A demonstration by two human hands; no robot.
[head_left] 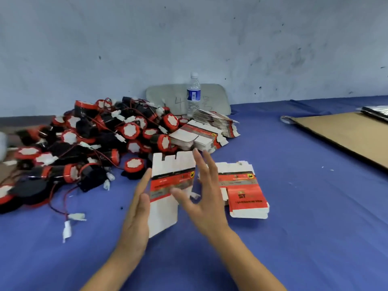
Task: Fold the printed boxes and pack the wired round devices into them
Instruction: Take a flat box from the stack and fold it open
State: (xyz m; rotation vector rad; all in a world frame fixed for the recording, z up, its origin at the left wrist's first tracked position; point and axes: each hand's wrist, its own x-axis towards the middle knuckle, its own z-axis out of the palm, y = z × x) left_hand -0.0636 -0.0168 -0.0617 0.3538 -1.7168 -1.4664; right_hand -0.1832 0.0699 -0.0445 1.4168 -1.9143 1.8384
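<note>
Blue cloth-covered table [304,217] against a scuffed pale wall. Brown cardboard sheet [340,133] lies flat at far right, well apart from the work.

Heap of wired round devices [84,143] at left: black bodies, red rims, white faces, red and black leads with white plugs, all tangled. None boxed as far as can be seen.

Stack of flat printed boxes [216,122] behind, touching the right edge of the heap, fanned and unfolded. Grey board [216,97] leans on the wall behind a clear water bottle [193,95].

One box blank [168,181] stands upright in front of the heap, between the two hands, flaps unfolded, white inside and red print showing. Second blank [243,190] lies flat on the cloth just right of it, partly behind the right hand.

Left hand [136,208]: fingers straight, palm flat against the blank's left edge. Right hand [203,196]: fingers straight and spread at the blank's right side, thumb across its printed face; blurred, so exact contact unclear. Neither hand curled round anything.

Progress, judged: very early. No folded or closed box in view. This blank looks about to be squared open; its flaps, the loading of a device, the closing, and then the whole heap remain
</note>
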